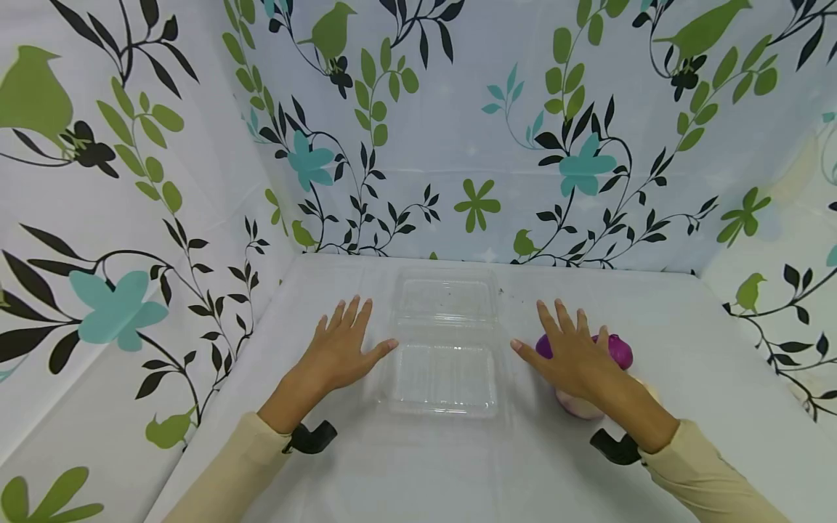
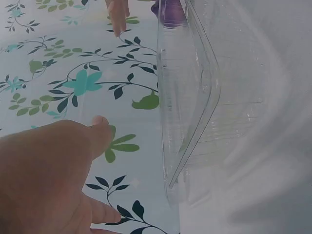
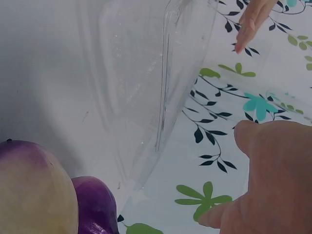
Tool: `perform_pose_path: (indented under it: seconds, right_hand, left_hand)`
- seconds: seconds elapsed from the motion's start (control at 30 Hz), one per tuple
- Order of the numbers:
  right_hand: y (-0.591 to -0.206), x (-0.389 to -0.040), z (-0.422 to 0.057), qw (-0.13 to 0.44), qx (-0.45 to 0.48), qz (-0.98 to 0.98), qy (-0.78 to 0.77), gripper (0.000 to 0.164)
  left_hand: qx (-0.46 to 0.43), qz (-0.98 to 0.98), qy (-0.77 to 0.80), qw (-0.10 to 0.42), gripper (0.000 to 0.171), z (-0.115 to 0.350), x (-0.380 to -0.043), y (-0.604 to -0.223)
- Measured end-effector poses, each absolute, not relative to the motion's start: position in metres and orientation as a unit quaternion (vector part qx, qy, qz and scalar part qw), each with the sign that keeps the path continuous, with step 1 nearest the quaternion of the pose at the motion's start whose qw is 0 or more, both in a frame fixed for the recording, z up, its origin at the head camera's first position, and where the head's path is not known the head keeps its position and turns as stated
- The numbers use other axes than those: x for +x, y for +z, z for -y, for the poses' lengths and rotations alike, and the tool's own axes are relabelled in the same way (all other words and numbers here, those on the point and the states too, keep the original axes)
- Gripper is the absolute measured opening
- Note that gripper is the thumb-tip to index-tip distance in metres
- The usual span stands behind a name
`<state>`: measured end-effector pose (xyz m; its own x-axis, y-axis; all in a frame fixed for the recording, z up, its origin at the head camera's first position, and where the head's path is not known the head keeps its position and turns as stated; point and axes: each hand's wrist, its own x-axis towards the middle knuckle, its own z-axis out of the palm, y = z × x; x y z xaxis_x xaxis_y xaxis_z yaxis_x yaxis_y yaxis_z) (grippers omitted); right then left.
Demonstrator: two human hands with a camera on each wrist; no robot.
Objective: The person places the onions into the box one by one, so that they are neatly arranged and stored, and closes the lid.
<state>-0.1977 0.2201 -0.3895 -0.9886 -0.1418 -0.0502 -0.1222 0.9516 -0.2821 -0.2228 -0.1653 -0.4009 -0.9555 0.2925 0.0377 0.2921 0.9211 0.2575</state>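
A clear plastic hinged container point(image 1: 446, 378) lies open on the white table between my hands, its second half point(image 1: 447, 299) on the far side. To its left, my left hand point(image 1: 340, 354) is held with fingers spread and thumb towards the container. My right hand point(image 1: 574, 361) is likewise spread, on the right, overlapping a shiny purple vegetable point(image 1: 620, 351) and a round cream one point(image 1: 578, 405) in the head view. In the right wrist view the round vegetable point(image 3: 36, 190) is cream with a purple top, turnip-like, beside the smaller purple one point(image 3: 95, 204). Both hands hold nothing.
A white cover point(image 1: 418, 472) lies over the table. Printed cloth with leaves, birds and flowers point(image 1: 477, 207) hangs behind the table and along both sides. A black strap-like piece point(image 1: 314, 437) sits at the left wrist, another point(image 1: 615, 447) at the right.
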Motion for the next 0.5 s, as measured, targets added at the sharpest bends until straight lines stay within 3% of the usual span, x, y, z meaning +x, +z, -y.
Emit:
perform_pose_path:
  seconds: [0.5]
  right_hand:
    - [-0.383, -0.189, -0.242, -0.001, -0.079, -0.979, -0.185, 0.093]
  left_hand:
    - [0.133, -0.953, 0.266, 0.060, 0.042, 0.171, -0.226, -0.406]
